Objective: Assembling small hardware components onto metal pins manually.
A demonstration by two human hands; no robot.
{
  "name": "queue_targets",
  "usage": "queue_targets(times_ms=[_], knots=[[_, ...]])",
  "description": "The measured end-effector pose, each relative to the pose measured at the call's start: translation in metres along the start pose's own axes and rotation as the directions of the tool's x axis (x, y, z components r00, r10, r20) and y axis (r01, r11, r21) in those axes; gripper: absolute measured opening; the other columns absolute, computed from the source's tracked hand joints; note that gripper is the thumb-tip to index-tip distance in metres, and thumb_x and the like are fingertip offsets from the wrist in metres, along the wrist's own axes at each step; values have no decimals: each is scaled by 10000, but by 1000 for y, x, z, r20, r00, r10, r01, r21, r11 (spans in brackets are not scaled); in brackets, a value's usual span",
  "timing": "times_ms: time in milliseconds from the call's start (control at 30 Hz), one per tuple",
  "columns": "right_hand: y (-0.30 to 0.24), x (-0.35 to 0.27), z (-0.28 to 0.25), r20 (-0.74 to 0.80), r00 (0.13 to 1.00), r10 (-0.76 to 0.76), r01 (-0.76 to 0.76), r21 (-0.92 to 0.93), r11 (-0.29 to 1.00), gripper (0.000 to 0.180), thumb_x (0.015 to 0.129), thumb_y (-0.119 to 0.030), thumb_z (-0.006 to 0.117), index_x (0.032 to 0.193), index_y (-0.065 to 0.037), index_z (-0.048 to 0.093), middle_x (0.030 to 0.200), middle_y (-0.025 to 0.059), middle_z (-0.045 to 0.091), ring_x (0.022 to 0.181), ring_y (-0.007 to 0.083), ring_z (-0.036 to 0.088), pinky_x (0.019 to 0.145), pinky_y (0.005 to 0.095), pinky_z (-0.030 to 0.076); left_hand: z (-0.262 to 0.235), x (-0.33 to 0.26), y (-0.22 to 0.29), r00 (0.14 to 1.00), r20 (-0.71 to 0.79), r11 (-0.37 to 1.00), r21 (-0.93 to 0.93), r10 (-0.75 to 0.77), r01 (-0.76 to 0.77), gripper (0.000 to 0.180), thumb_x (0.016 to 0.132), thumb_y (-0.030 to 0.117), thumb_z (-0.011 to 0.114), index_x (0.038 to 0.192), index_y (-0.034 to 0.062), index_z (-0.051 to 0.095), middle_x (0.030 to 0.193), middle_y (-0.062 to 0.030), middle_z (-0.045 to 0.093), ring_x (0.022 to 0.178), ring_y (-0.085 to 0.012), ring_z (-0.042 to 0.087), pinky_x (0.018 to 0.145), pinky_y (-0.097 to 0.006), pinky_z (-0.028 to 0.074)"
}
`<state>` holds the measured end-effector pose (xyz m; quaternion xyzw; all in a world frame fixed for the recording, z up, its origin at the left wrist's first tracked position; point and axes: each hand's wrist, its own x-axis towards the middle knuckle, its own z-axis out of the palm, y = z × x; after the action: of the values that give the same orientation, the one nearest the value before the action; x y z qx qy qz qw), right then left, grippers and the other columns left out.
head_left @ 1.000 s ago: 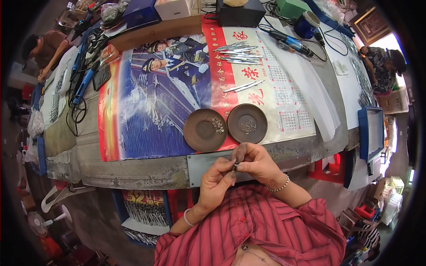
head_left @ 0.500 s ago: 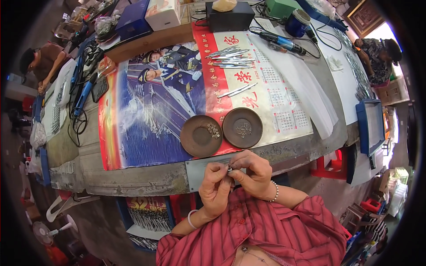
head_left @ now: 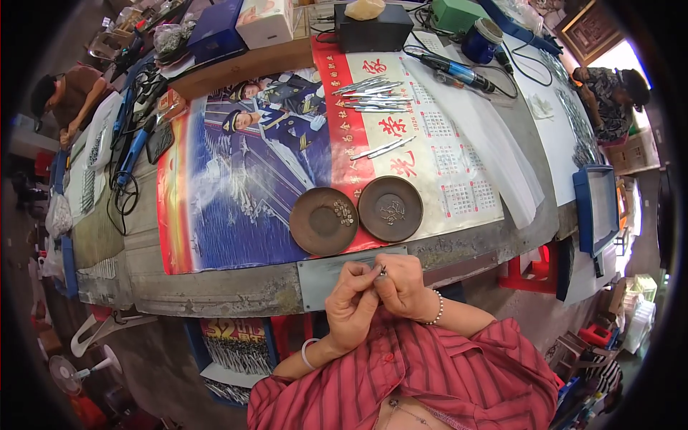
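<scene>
Close to my body, just off the table's near edge, my left hand (head_left: 350, 295) and my right hand (head_left: 403, 288) meet fingertip to fingertip. Both are closed in a pinch on a tiny shiny metal piece (head_left: 383, 271), mostly covered by the fingers; its exact kind is too small to make out. Just beyond them stand two round brown dishes. Small pale discs (head_left: 344, 211) lie in the left dish (head_left: 314, 233), and small thin metal bits (head_left: 392, 211) lie in the right dish (head_left: 390, 185).
A calendar poster (head_left: 236, 179) covers much of the table, with several slim metal rods (head_left: 373, 97) on it. Beyond lie a blue handheld rotary tool (head_left: 459, 72) and a black box (head_left: 373, 29). Below the table is a tray (head_left: 240, 351) of metal rods. Two people sit at the sides.
My right hand has turned and its fingers have curled in more tightly around the tiny piece. The left hand stays pinched beside it. The dishes have not been touched.
</scene>
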<state>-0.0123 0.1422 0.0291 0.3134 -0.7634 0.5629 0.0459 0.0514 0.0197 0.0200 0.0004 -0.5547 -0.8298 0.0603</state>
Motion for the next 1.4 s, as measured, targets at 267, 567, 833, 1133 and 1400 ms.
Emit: queue_targets(times_ms=[267,567,833,1133,1400], knots=[[8,13,-22,-341,885,318,-226,284,932,422,777,40,646,1112,-50,406,966,62,446,711,88,458,583,197,375,1,0,2,970,57,874,-423,-237,238,281,890,-75,523,1158,-2,565,1067,-41,460,751,-65,485,622,-199,409],[-10,9,-7,-165,946,280,-228,277,933,699,618,-2,761,1179,-70,350,925,32,415,687,92,410,562,217,366,-2,-8,-4,972,57,818,-530,-230,224,218,880,-96,489,1051,34,528,1088,-75,509,654,-71,456,526,-211,364],[11,9,-8,-192,907,375,-310,297,903,685,608,-48,791,1132,-83,352,964,58,387,669,93,389,573,233,339,-4,-3,2,899,76,664,-648,-431,373,196,905,-38,507,1062,67,559,914,-44,587,585,-64,424,495,-206,327],[-2,2,-3,-202,971,130,-126,32,991,619,628,-151,817,1095,-56,422,860,26,418,631,95,393,526,247,356,-13,-11,-2,843,246,496,-717,-479,490,188,918,12,499,1093,61,546,926,-57,584,576,-83,405,493,-225,328],[33,-42,-66,-278,897,343,-343,53,938,248,818,-127,679,959,-6,516,847,47,499,650,99,432,581,234,395,-39,3,12,872,51,872,-25,-487,489,176,942,51,499,1101,28,571,961,-63,605,655,-79,494,545,-213,390]])
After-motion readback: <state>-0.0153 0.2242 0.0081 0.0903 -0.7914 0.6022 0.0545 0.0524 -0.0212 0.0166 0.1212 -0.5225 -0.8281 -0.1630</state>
